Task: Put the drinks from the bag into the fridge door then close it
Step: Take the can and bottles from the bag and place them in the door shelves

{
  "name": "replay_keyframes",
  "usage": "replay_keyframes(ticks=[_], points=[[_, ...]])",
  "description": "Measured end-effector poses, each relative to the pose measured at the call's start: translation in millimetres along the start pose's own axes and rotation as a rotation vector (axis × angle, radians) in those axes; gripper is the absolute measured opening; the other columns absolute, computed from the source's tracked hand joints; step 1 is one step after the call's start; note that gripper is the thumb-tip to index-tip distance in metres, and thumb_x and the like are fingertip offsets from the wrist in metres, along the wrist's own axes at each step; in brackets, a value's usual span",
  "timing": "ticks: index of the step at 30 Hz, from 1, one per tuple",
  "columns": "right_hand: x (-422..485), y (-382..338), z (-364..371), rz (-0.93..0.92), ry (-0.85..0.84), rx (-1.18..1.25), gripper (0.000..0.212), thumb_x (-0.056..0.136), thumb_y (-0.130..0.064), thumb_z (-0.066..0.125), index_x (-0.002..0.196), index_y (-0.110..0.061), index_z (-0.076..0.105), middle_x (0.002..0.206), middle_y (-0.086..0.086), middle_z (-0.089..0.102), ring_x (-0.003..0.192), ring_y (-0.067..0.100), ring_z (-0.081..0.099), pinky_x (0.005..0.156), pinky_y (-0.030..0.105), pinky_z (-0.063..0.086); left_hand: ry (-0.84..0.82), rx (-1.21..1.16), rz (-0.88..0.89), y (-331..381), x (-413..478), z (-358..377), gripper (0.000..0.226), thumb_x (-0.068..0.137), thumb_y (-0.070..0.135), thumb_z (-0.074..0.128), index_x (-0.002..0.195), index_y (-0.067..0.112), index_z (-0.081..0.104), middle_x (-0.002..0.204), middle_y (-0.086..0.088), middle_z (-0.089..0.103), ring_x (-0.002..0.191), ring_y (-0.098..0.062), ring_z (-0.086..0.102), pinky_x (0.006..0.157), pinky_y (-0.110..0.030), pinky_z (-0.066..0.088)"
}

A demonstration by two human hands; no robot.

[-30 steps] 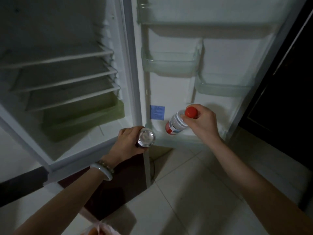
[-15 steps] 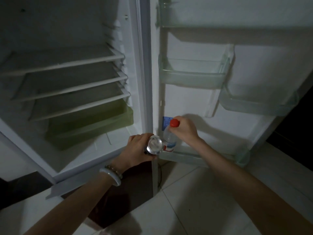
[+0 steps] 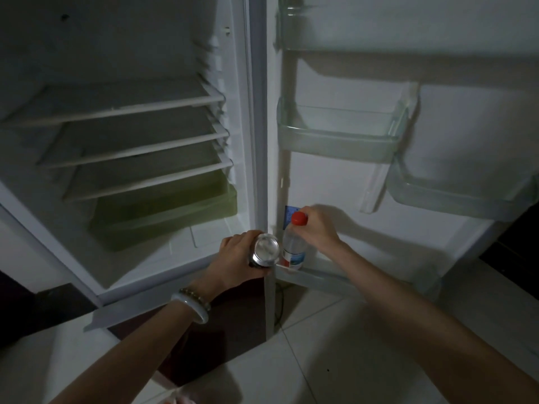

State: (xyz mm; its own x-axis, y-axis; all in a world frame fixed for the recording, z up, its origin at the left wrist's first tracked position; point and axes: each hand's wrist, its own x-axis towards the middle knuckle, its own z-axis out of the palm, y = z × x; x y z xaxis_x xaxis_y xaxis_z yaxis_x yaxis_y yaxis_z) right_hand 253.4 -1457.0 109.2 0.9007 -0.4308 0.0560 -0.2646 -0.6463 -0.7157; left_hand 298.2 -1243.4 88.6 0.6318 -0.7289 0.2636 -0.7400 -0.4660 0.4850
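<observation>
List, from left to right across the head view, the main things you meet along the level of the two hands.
Green crisper drawer → left hand → can → bottle → right hand → bottom door shelf.

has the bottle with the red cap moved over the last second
Yes. The bottle went from tilted in mid-air to upright, down into the bottom door shelf, nearer the blue sticker.

Bottle label (image 3: 292,257), blue door sticker (image 3: 288,211) — print unreadable

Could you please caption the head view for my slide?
Right hand sets red-capped bottle in the bottom door shelf; left hand holds a can.
</observation>
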Motion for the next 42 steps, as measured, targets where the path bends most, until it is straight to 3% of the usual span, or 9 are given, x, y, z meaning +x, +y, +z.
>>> replay_keyframes(ticks=[4, 9, 12, 17, 24, 27, 31, 35, 42], points=[[4.8, 0.4, 1.6, -0.033, 0.011, -0.017, 0.021, 0.074, -0.020, 0.070, 0.065, -0.019, 0.051, 0.060, -0.004, 0.052, 0.060, 0.018, 0.054, 0.051, 0.027, 0.039, -0.003, 0.047, 0.034, 7.1, 5.2, -2.6, 0.073, 0.064, 0.040, 0.079, 0.126, 0.022, 0.044, 0.120, 0.004, 0.056, 0.110, -0.016, 0.048, 0.090, -0.026, 0.022], [8.5, -0.2, -5.8, -0.074, -0.077, -0.047, 0.014, 0.078, -0.016, 0.070, 0.081, -0.015, 0.056, 0.073, -0.001, 0.057, 0.075, 0.021, 0.059, 0.066, 0.032, 0.047, 0.038, 0.020, 0.014, 14.9, 13.8, -8.7, 0.073, 0.062, 0.042, 0.079, 0.124, 0.025, 0.045, 0.118, 0.007, 0.057, 0.108, -0.014, 0.050, 0.093, -0.030, 0.029], [1.4, 1.8, -19.6, -0.105, -0.142, -0.032, 0.025, 0.074, -0.015, 0.076, 0.090, -0.018, 0.057, 0.077, -0.007, 0.057, 0.080, 0.018, 0.058, 0.069, 0.026, 0.042, 0.039, -0.018, 0.034, 24.0, 21.0, -13.5, 0.071, 0.061, 0.043, 0.080, 0.121, 0.026, 0.045, 0.114, 0.007, 0.059, 0.105, -0.015, 0.053, 0.093, -0.033, 0.035], [-29.3, 14.2, -52.4, -0.088, 0.038, -0.012, 0.053, 0.080, -0.015, 0.069, 0.129, -0.009, 0.049, 0.092, 0.001, 0.059, 0.084, 0.015, 0.056, 0.077, 0.024, 0.042, 0.021, -0.157, 0.158, 65.3, 44.7, -23.8, 0.075, 0.057, 0.044, 0.081, 0.121, 0.025, 0.047, 0.111, 0.005, 0.061, 0.101, -0.015, 0.057, 0.087, -0.036, 0.046], [-90.0, 55.4, -113.2, 0.009, 0.218, -0.025, 0.043, 0.083, -0.012, 0.065, 0.124, -0.011, 0.055, 0.083, 0.003, 0.064, 0.081, 0.017, 0.061, 0.086, 0.031, 0.050, -0.061, -0.249, 0.360, 156.8, 85.8, -57.8, 0.071, 0.057, 0.038, 0.085, 0.115, 0.019, 0.049, 0.104, 0.008, 0.060, 0.092, -0.009, 0.056, 0.081, -0.026, 0.047], [-109.3, 64.1, -136.7, 0.032, 0.263, -0.016, 0.043, 0.086, -0.012, 0.063, 0.127, -0.016, 0.053, 0.081, -0.001, 0.062, 0.078, 0.014, 0.060, 0.080, 0.023, 0.047, -0.090, -0.304, 0.444, 193.9, 101.8, -73.0, 0.066, 0.059, 0.039, 0.083, 0.113, 0.024, 0.048, 0.100, 0.016, 0.058, 0.090, -0.002, 0.056, 0.079, -0.021, 0.046], [-128.5, 75.0, -158.4, 0.043, 0.334, -0.040, 0.041, 0.085, -0.008, 0.061, 0.125, -0.016, 0.054, 0.077, 0.001, 0.063, 0.077, 0.017, 0.062, 0.081, 0.027, 0.049, 0.004, -0.402, 0.508, 236.5, 128.4, -93.0, 0.065, 0.054, 0.049, 0.080, 0.108, 0.025, 0.052, 0.096, 0.015, 0.060, 0.085, -0.004, 0.059, 0.075, -0.022, 0.048], [-141.7, 90.9, -167.7, 0.065, 0.385, -0.055, 0.037, 0.084, -0.006, 0.061, 0.120, -0.014, 0.057, 0.074, 0.003, 0.062, 0.074, 0.021, 0.063, 0.078, 0.034, 0.050, 0.069, -0.356, 0.446, 264.2, 153.7, -90.7, 0.061, 0.055, 0.043, 0.083, 0.104, 0.028, 0.051, 0.090, 0.019, 0.058, 0.079, 0.001, 0.055, 0.066, -0.011, 0.040], [-156.4, 106.6, -177.1, 0.122, 0.436, -0.031, 0.033, 0.084, -0.002, 0.060, 0.115, -0.011, 0.061, 0.070, 0.007, 0.055, 0.068, 0.023, 0.056, 0.065, 0.020, 0.040, 0.068, -0.195, 0.359, 290.9, 180.6, -64.4, 0.061, 0.064, 0.044, 0.078, 0.107, 0.016, 0.046, 0.098, 0.007, 0.054, 0.091, -0.017, 0.055, 0.076, -0.029, 0.040]])
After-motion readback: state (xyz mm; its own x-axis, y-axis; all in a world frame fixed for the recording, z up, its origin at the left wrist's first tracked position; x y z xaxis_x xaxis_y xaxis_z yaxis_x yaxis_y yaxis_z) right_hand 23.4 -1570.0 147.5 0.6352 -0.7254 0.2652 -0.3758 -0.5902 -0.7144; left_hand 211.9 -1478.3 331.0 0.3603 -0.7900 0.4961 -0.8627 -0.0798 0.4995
